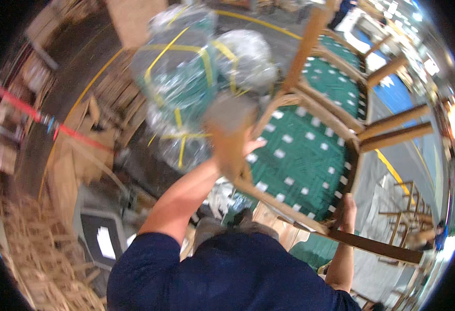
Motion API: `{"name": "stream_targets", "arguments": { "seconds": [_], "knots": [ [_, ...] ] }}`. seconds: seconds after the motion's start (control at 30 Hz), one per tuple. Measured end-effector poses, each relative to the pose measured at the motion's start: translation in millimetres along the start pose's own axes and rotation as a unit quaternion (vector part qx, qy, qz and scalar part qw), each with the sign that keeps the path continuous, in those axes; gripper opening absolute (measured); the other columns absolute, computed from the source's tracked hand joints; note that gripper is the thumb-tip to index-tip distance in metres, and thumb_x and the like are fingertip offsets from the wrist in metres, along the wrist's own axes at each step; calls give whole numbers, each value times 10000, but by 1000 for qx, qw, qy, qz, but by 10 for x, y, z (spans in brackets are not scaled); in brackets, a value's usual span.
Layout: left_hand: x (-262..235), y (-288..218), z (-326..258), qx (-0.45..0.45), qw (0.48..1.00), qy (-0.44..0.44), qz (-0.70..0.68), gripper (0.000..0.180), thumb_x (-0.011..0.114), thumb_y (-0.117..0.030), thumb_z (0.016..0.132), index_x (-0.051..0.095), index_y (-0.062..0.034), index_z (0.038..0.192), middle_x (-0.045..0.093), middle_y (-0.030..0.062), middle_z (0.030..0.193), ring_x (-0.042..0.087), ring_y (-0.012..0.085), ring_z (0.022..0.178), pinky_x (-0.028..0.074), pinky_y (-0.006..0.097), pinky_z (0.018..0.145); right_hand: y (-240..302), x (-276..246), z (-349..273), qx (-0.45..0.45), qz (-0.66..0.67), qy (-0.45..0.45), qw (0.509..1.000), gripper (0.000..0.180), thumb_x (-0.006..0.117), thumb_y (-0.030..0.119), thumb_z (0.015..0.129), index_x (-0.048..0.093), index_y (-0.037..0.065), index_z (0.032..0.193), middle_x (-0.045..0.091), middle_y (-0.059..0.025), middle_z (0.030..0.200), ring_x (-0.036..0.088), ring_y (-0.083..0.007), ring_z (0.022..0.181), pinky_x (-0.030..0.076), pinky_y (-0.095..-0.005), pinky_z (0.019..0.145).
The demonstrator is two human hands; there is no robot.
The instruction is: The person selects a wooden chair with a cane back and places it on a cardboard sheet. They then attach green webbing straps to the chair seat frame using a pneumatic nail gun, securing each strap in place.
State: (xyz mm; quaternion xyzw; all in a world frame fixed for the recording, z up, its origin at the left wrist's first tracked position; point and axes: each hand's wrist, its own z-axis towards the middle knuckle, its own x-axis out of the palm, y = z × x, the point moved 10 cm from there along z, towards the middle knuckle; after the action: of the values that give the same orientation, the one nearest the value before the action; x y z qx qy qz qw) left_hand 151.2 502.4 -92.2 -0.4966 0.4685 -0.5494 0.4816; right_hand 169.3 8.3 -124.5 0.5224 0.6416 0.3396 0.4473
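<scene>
A wooden chair [302,173] with a green woven seat is held up in the centre and right of the frame, tilted, with its legs pointing different ways. By the right hand [347,213], at the lower right of the seat, the edge of the frame is gripped from outside; the hand looks closed on the wood, though some fingers are hidden. The left hand [250,147], left of the seat, is partly covered by a blurred leg [231,132]; fingers are seen past the wood, but how tightly they are closed cannot be told.

For good control, the load is best shared between both hands, and the grip is best kept on solid wood rather than on the webbing. Any turn is best made slowly, since the near leg points up toward the head and the other leg [380,248] sticks out at the lower right. Room should be judged first toward the upper right, where other chairs [334,78] are placed close behind; whether they are touched cannot be told. The wrapped bundle [178,78] at the upper centre could be torn by a swung leg. Footing deserves care too, as cardboard [74,166] is spread over the left of the frame.
</scene>
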Motion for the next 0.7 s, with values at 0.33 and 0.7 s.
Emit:
{"name": "stream_targets", "arguments": {
  "seconds": [0.33, 0.7],
  "knots": [
    [-1890, 1071, -2567, -75, 901, -427, -28, 679, 591, -451, 1052, 446, -39, 1572, 636, 207, 1440, 622, 297, 1322, 469, 369, 1084, -1646, -904, -1277, 146, -79, -172, 971, 227, 688, 299, 990, 666, 73, 995, 571, -39, 737, 547, -160, 533, 423, -263, 418],
    [535, 3843, -5397, -588, 751, -179, 243, 715, 739, -466, 910, 509, -147, 1506, 439, 246, 1558, 354, 607, 1416, 350, 705, 1106, -4243, 5084, -1249, -72, -407, 527, 742, 331, 668, 273, 1024, 748, 1, 1197, 774, -142, 1088, 719, -227, 999, 549, -357, 874]
  ]
}}
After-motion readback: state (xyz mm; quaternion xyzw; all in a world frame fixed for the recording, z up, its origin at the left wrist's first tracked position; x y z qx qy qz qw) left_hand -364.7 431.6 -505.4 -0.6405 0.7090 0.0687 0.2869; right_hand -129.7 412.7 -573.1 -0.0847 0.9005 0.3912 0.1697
